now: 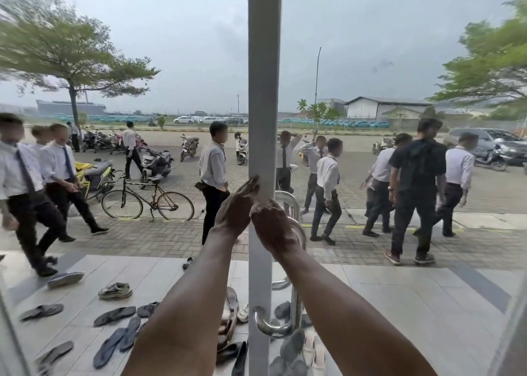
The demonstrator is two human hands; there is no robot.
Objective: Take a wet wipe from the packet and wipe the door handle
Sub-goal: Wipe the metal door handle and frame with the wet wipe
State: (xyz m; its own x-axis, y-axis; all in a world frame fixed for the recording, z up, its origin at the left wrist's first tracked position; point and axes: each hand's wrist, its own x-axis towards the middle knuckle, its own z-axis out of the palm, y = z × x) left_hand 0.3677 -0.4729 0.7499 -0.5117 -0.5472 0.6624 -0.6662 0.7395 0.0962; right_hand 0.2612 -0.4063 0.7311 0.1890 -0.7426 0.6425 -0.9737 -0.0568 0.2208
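A chrome door handle [295,310] runs down the white door frame [263,90] of a glass door; its lower bend shows near the bottom and its upper bend beside my right hand. My right hand [273,228] has its fingers curled over the handle's upper part, back of the hand towards me. My left hand [238,206] lies with straight fingers pressed against the frame's left edge, touching my right hand. No wet wipe or packet shows; whatever is under my right palm is hidden.
Through the glass, several sandals and shoes [114,315] lie on the tiled porch. Several people walk past on the paving outside. A bicycle [147,201] and parked motorbikes stand further out, with cars and trees behind.
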